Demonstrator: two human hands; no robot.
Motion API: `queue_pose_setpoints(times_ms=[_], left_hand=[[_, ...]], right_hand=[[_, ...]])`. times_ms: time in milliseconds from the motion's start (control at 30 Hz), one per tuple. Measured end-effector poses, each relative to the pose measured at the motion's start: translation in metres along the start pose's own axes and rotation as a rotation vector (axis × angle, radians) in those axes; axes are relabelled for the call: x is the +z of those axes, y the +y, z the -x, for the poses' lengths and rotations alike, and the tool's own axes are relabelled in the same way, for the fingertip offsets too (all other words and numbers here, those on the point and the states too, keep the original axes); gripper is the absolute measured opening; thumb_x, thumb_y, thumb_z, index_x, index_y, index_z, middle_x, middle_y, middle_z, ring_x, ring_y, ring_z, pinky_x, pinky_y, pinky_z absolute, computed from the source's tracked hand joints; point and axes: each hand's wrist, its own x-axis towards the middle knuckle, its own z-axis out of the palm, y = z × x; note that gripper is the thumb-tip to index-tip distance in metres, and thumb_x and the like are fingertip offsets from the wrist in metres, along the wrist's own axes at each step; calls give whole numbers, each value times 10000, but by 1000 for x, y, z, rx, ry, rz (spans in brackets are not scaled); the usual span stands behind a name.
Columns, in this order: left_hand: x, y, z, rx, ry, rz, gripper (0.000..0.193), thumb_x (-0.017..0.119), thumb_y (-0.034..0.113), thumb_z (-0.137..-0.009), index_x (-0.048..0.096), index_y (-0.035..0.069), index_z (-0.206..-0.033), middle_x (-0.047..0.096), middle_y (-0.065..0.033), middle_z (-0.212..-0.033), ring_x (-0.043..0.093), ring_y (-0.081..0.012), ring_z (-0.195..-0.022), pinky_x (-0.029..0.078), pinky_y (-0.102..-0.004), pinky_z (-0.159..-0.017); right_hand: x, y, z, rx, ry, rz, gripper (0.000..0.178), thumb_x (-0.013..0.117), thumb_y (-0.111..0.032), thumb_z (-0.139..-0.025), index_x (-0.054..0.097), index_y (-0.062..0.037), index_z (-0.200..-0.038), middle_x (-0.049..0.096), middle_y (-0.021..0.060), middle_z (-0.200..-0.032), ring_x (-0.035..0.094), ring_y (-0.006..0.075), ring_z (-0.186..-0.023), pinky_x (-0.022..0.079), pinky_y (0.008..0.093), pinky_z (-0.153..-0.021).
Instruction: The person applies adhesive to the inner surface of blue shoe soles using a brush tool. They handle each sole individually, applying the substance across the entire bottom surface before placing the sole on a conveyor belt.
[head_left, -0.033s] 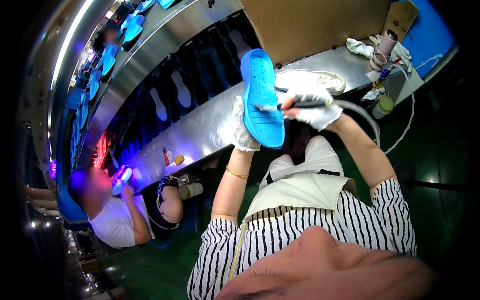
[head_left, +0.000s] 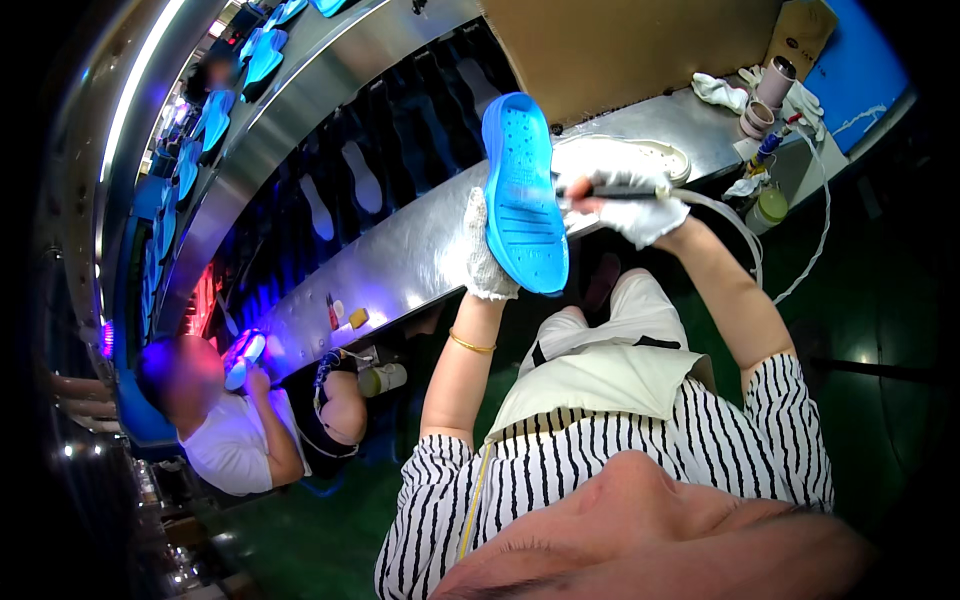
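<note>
two gloved hands work at the centre of the frame. the left hand (head_left: 487, 250), in a white glove, is closed around the lower edge of a blue shoe sole (head_left: 523, 195), holding it upright with its patterned underside facing the camera. the right hand (head_left: 640, 205), also in a white glove, is clamped on a thin dark pen-like tool (head_left: 610, 192) whose tip touches the right edge of the sole, about midway up. a pale cord (head_left: 745, 240) curves away from that hand toward the right.

compared with the earlier picture nothing has shifted that i can see — the sole sits at the same tilt, the tool meets the same edge and both grips are unchanged. that suggests a steady, slow pass along the rim, not a reposition.

behind the sole, a metal bench (head_left: 400, 265) runs diagonally from lower left to upper right; a white shoe upper (head_left: 650, 155) lies on it just behind the right hand. in the upper right are small cups (head_left: 765, 100) and a white rag (head_left: 720, 90). more blue soles (head_left: 260, 55) line the upper left, beside a dark conveyor (head_left: 400, 150). at lower left another person (head_left: 240, 430) sits under purple light — their hands hold something small and pale.
</note>
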Motion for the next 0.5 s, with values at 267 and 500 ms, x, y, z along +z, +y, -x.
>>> queue_pose_setpoints(times_ms=[267, 500], left_hand=[[20, 30, -18, 0, 4, -258, 647, 434, 576, -880, 492, 13, -1195, 618, -157, -1035, 638, -258, -904, 549, -387, -758], [120, 85, -64, 128, -242, -475, 787, 337, 650, -868, 404, -17, -1279, 574, -245, -1081, 629, -337, -885, 516, -480, -822]], right_hand=[[-6, 3, -2, -139, -133, 105, 163, 631, 29, -613, 579, -74, -728, 563, 72, -768, 557, 277, -717, 448, 363, -667], [-64, -36, 22, -160, 129, 249, 199, 731, 45, -621, 629, -64, -751, 617, 103, -800, 610, 244, -770, 472, 323, -712]])
